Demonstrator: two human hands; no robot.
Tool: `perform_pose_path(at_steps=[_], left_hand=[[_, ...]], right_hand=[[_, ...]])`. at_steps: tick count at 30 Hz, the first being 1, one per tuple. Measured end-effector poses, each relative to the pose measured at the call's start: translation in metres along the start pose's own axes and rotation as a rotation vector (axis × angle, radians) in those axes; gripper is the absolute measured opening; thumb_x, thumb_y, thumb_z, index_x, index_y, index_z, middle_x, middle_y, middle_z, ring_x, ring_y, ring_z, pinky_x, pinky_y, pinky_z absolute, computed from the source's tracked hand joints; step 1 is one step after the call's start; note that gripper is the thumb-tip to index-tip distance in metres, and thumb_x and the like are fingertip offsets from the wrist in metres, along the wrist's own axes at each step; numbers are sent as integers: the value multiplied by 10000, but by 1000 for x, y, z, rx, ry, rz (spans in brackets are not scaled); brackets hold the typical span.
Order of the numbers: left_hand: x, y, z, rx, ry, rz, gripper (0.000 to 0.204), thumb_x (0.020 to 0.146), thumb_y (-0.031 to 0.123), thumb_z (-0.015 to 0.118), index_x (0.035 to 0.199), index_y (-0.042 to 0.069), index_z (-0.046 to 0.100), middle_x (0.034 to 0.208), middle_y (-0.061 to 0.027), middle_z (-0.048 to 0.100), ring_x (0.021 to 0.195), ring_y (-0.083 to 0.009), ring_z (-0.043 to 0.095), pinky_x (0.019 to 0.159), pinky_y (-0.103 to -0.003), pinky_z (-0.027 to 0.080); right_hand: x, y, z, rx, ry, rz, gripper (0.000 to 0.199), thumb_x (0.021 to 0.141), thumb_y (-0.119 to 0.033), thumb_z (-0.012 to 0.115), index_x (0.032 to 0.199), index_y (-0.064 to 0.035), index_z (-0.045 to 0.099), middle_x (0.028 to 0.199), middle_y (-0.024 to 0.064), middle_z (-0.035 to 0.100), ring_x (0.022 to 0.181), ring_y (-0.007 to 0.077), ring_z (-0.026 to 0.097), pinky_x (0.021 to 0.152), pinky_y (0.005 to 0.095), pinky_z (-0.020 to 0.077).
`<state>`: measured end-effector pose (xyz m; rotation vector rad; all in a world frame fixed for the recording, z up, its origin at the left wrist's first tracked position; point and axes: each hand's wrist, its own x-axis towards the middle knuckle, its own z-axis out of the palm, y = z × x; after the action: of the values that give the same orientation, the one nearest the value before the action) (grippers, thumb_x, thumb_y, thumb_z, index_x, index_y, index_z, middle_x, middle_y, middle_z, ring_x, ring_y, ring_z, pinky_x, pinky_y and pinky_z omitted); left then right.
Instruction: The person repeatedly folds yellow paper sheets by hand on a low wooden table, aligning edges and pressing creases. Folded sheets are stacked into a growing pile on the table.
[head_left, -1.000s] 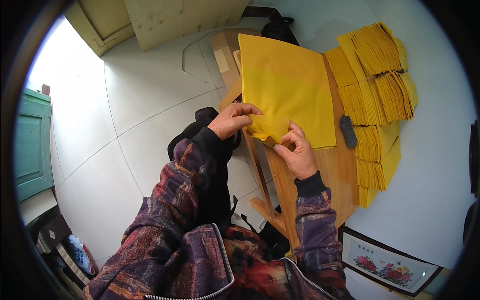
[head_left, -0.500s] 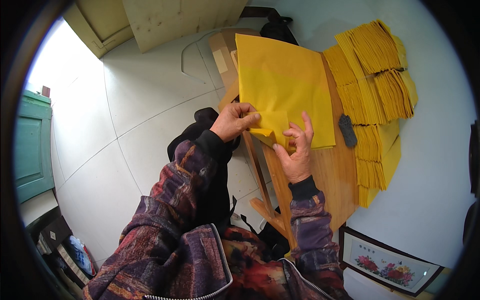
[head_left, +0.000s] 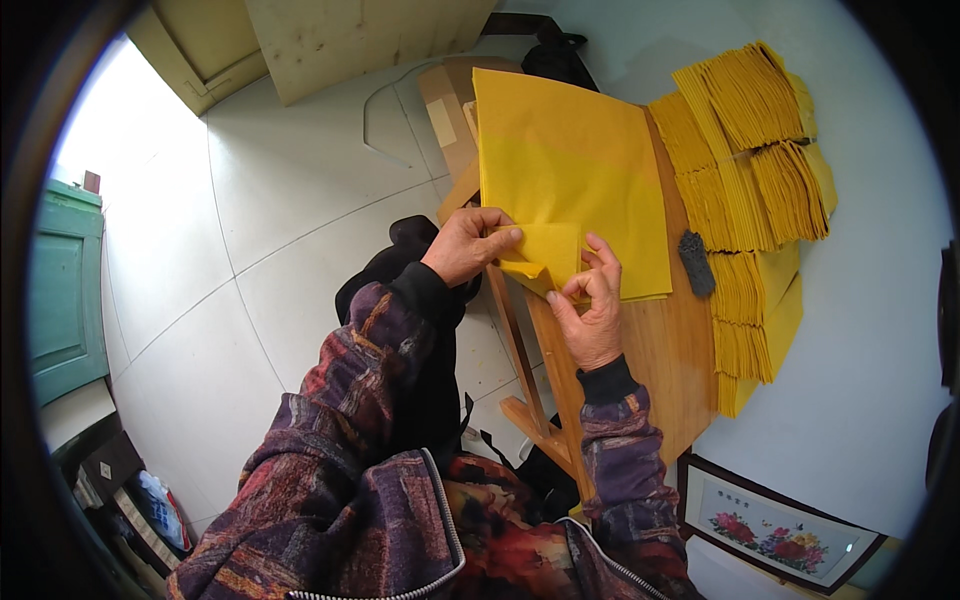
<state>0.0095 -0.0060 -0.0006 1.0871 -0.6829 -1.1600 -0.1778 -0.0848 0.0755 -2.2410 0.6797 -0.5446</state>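
A folded piece of yellow paper point(head_left: 550, 245) lies over the near edge of a stack of large yellow sheets point(head_left: 575, 150). My left hand point(head_left: 468, 245) pinches its left side between thumb and bent fingers. At its lower right corner, the thumb and forefinger of my right hand point(head_left: 592, 325) close on the edge, while the other fingers curve above. The front flap of the folded piece stands partly raised between my hands. Beneath the stack is a wooden table point(head_left: 655, 350).
Bundles of folded yellow paper point(head_left: 745, 180) line the table's right side by the wall. A dark grey fuzzy item point(head_left: 695, 263) sits between them and the stack. A cardboard box point(head_left: 447, 115) stands beyond the table's left edge. A framed flower picture point(head_left: 775, 525) is at lower right.
My right hand's raised fingers have curled in and moved left toward the folded paper. My left hand keeps its pinch, nearly still.
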Motion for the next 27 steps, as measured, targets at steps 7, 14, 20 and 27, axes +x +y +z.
perform_pose_path(at_steps=[7, 14, 20, 27], left_hand=[[-3, 5, 4, -8, 42, -11, 239, 912, 222, 621, 882, -14, 635, 752, -8, 608, 672, -84, 552, 615, -235, 467], [-3, 6, 0, 27, -11, -17, 264, 943, 239, 576, 908, -18, 621, 812, 7, 618, 736, -72, 561, 692, -225, 474], [-1, 8, -8, -86, -24, 58, 215, 879, 138, 535, 960, -34, 636, 879, -59, 636, 765, -136, 585, 690, -251, 481], [-2, 10, -14, -208, -188, -79, 254, 811, 44, 540, 1043, -26, 616, 993, -76, 647, 884, -145, 620, 805, -237, 478]], right_hand=[[0, -2, -1, 55, -86, 38, 139, 763, 20, 656, 848, -18, 553, 1350, 157, 428, 1186, 305, 462, 910, 350, 455], [4, 7, -5, 249, -131, 196, 114, 788, 4, 658, 805, -21, 548, 1343, 120, 462, 1017, 200, 492, 810, 272, 443], [6, 11, -6, 204, -149, 160, 149, 794, 4, 671, 796, -47, 530, 1355, 82, 456, 839, 85, 498, 738, 209, 429], [6, 11, -6, 184, -129, 192, 154, 783, -16, 690, 798, -53, 541, 1346, 101, 464, 844, 86, 498, 727, 208, 429]])
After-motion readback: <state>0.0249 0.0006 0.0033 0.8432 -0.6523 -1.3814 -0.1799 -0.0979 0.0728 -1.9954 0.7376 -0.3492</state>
